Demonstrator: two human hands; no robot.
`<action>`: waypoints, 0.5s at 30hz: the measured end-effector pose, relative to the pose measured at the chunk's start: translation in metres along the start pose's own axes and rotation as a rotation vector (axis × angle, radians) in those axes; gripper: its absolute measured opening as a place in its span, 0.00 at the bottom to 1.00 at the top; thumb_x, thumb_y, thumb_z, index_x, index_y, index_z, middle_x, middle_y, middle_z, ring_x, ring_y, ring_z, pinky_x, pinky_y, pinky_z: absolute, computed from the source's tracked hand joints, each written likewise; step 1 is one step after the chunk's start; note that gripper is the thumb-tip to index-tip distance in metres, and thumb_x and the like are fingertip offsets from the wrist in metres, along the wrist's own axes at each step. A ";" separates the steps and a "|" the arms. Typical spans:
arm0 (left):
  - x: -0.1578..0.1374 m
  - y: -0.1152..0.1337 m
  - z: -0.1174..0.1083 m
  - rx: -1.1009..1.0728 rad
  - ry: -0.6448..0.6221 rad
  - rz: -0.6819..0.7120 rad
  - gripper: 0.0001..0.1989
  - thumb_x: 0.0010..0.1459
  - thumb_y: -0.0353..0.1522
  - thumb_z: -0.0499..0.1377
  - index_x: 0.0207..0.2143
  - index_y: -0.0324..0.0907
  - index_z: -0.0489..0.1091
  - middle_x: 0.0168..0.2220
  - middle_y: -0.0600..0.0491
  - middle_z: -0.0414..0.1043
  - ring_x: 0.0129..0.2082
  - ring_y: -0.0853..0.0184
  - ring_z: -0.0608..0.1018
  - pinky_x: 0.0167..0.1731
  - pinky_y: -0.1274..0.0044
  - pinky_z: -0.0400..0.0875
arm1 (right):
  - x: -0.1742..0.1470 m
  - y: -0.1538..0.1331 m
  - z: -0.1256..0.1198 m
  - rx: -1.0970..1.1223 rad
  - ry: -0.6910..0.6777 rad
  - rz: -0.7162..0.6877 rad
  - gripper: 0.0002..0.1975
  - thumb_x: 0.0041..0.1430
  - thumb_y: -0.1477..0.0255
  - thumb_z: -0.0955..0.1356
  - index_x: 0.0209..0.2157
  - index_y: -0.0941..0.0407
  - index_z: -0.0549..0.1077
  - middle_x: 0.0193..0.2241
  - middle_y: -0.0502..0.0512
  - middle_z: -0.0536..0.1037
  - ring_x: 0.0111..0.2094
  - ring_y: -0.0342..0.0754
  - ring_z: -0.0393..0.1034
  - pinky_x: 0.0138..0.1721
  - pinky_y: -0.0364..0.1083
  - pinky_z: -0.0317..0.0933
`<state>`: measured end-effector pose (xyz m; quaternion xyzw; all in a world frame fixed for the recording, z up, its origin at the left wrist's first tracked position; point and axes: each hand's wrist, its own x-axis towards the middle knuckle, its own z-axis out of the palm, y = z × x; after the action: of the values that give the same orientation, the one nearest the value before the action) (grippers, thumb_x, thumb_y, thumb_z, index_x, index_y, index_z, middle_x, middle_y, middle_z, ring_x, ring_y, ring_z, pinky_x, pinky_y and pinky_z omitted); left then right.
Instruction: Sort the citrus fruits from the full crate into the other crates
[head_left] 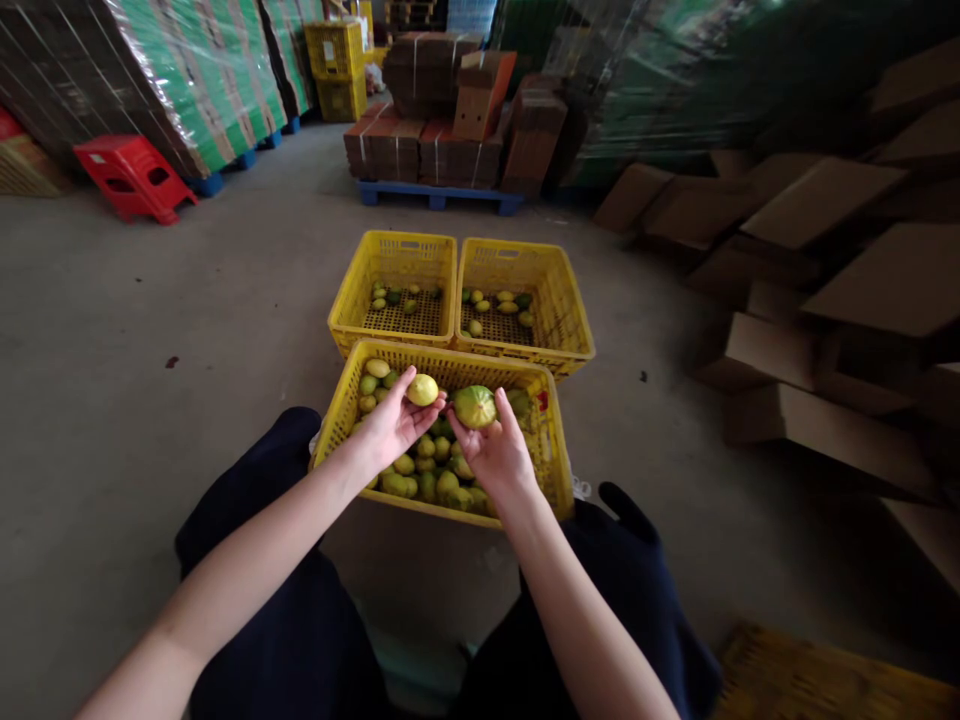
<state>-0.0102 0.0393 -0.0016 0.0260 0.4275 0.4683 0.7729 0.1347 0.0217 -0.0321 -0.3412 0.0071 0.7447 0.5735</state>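
My left hand (397, 420) holds a small yellow lemon (422, 390) between thumb and fingers. In my right hand (496, 445) sits a larger green-and-yellow lemon (474, 407) with a ridged skin, gripped by thumb and fingers. Both hands are close together above the near yellow crate (556, 440), which holds many yellow and green lemons (426, 465). My hands and forearms hide part of the fruit in it.
Beyond stand two yellow crates, the left one (352, 290) and the right one (570, 300), each with several lemons on the bottom. Flattened and open cardboard boxes (817, 220) pile up at the right. A red stool (135, 178) and a blue pallet (439, 195) of stacked cartons stand farther back.
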 end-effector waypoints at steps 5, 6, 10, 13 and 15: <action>0.002 -0.001 -0.003 0.031 -0.016 -0.027 0.18 0.64 0.41 0.57 0.36 0.31 0.73 0.28 0.44 0.78 0.22 0.71 0.79 0.23 0.82 0.76 | 0.002 0.001 -0.004 -0.063 -0.030 -0.006 0.13 0.54 0.59 0.73 0.30 0.55 0.76 0.27 0.51 0.82 0.29 0.46 0.78 0.36 0.44 0.75; 0.003 -0.002 -0.003 0.051 -0.025 -0.031 0.19 0.64 0.42 0.56 0.36 0.32 0.73 0.29 0.44 0.78 0.22 0.71 0.78 0.23 0.82 0.76 | 0.002 0.001 -0.004 -0.094 -0.044 -0.003 0.16 0.54 0.56 0.72 0.31 0.55 0.76 0.27 0.52 0.82 0.28 0.46 0.77 0.34 0.44 0.75; 0.004 -0.004 -0.005 0.162 -0.081 0.059 0.17 0.63 0.42 0.57 0.37 0.35 0.72 0.31 0.47 0.77 0.24 0.73 0.78 0.27 0.83 0.75 | 0.001 0.001 -0.006 -0.274 -0.085 -0.096 0.24 0.51 0.48 0.70 0.36 0.54 0.76 0.31 0.53 0.81 0.26 0.45 0.74 0.30 0.44 0.73; 0.004 -0.004 -0.009 0.370 -0.174 0.321 0.17 0.58 0.39 0.64 0.47 0.41 0.69 0.37 0.50 0.77 0.31 0.72 0.79 0.36 0.80 0.77 | -0.003 0.001 -0.005 -0.477 -0.036 -0.446 0.26 0.49 0.55 0.74 0.48 0.50 0.69 0.41 0.51 0.78 0.37 0.48 0.76 0.41 0.49 0.73; 0.003 -0.004 -0.012 0.581 -0.235 0.581 0.25 0.53 0.37 0.68 0.52 0.46 0.66 0.44 0.51 0.76 0.37 0.69 0.80 0.42 0.77 0.76 | -0.006 0.000 -0.005 -0.684 0.013 -0.753 0.34 0.49 0.61 0.75 0.56 0.47 0.62 0.50 0.54 0.73 0.47 0.52 0.73 0.48 0.54 0.71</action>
<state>-0.0148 0.0352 -0.0128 0.4153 0.4254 0.5205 0.6129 0.1378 0.0147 -0.0333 -0.4930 -0.3573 0.4438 0.6576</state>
